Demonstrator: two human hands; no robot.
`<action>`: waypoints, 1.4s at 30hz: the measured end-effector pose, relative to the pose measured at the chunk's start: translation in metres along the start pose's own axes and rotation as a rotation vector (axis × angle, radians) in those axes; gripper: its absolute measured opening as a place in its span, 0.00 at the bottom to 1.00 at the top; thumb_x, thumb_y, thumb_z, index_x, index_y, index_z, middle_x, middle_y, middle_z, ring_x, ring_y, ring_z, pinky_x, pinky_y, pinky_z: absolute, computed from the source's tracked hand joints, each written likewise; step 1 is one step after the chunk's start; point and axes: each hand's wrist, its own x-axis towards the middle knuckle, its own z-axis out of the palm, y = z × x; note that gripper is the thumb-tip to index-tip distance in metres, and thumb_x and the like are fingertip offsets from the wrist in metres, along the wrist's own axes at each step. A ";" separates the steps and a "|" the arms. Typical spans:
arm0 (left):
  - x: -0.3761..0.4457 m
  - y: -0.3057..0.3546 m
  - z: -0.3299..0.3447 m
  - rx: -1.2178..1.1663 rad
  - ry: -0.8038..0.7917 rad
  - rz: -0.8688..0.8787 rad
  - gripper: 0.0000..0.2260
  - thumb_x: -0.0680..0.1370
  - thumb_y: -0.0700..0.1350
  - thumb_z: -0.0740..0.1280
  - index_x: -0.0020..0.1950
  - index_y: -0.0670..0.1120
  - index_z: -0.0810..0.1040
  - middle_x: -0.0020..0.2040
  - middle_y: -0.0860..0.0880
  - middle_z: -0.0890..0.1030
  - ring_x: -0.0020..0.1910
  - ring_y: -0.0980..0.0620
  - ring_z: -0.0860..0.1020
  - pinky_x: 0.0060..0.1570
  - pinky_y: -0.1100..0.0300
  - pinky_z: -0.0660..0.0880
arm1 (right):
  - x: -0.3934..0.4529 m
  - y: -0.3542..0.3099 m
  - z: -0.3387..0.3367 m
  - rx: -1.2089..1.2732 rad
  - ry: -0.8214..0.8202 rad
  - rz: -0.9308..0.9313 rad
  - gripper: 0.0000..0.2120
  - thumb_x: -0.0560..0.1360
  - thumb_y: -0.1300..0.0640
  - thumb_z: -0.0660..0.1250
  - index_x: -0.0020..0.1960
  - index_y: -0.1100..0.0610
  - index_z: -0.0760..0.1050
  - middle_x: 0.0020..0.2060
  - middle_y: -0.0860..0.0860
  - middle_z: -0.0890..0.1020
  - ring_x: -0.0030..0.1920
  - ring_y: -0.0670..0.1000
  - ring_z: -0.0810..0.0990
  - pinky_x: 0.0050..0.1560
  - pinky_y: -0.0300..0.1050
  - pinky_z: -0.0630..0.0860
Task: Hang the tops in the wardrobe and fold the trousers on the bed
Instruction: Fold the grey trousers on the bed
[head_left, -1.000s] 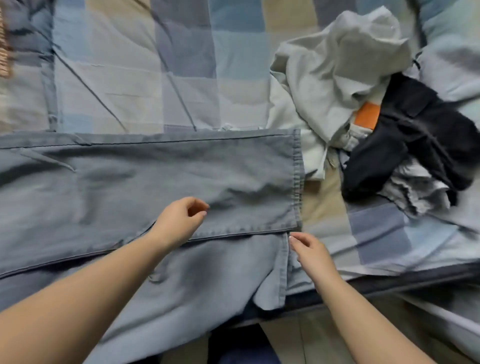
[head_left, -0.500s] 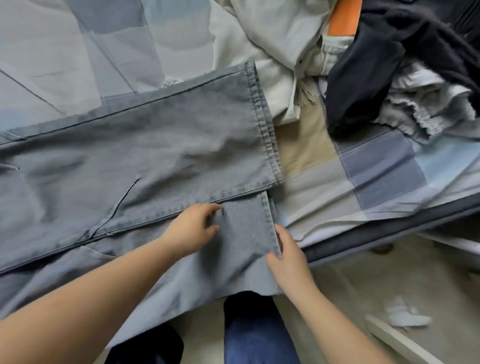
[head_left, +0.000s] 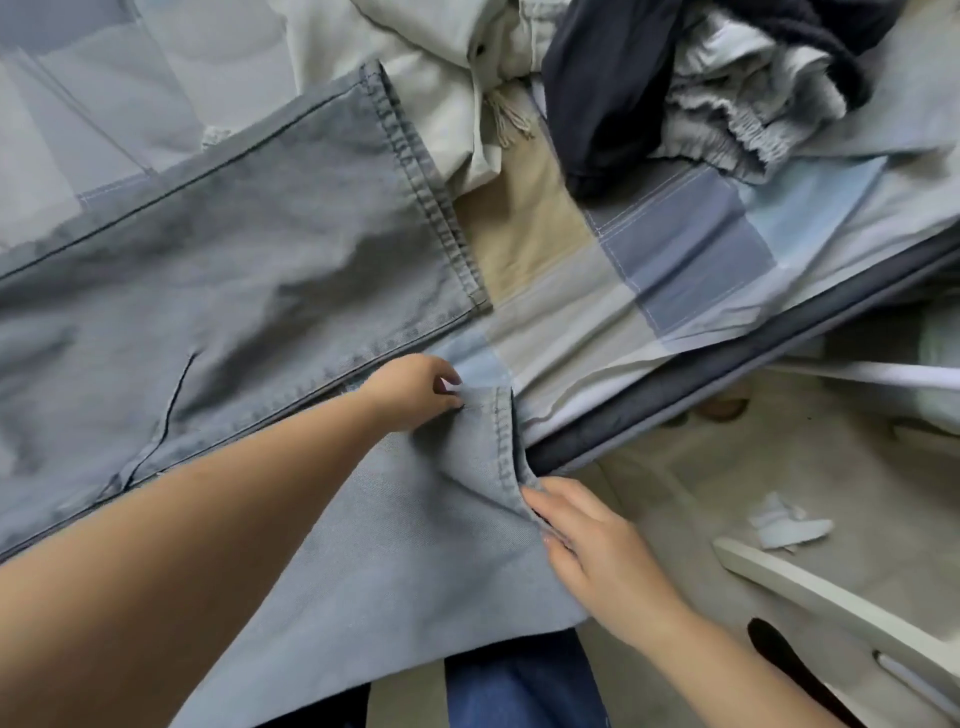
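While the trousers (head_left: 234, 270) run lengthwise leftward along the bed's (head_left: 675, 249) near edge, their hem is pinched by both left hand (head_left: 415, 389) and right hand (head_left: 592, 540).

The bed (head_left: 670, 249), covered in a checked sheet of blue, grey and beige squares, carries grey-blue trousers (head_left: 234, 270) spread flat, one leg running away above the left hand (head_left: 410, 389), the other hanging off the edge between that hand and the right hand (head_left: 587, 540). Beyond the left hand lies a pale cream garment (head_left: 415, 67), and further right a dark navy garment (head_left: 602, 83) over a light grey one with an elastic band (head_left: 748, 124). Right of the right hand, on the floor (head_left: 675, 467), sits a crumpled white scrap (head_left: 784, 525)
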 end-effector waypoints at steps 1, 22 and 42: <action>0.003 0.002 -0.004 0.034 0.028 0.009 0.12 0.78 0.49 0.67 0.60 0.47 0.79 0.57 0.48 0.81 0.55 0.48 0.77 0.54 0.59 0.71 | 0.001 0.002 0.001 0.080 0.023 0.046 0.25 0.74 0.66 0.65 0.66 0.44 0.71 0.62 0.37 0.73 0.58 0.39 0.75 0.59 0.33 0.70; 0.017 0.015 -0.017 -0.246 0.501 0.107 0.13 0.74 0.46 0.73 0.56 0.43 0.79 0.50 0.47 0.81 0.49 0.49 0.78 0.52 0.61 0.71 | 0.039 0.039 0.009 0.400 0.399 0.539 0.07 0.77 0.58 0.65 0.40 0.55 0.75 0.29 0.45 0.76 0.33 0.44 0.72 0.35 0.38 0.67; -0.237 -0.202 0.110 -1.372 0.656 -0.470 0.09 0.80 0.40 0.64 0.59 0.47 0.76 0.51 0.52 0.81 0.49 0.57 0.79 0.44 0.63 0.75 | 0.012 -0.109 0.178 0.692 0.109 0.564 0.05 0.79 0.56 0.62 0.52 0.51 0.76 0.48 0.47 0.79 0.49 0.45 0.78 0.49 0.38 0.73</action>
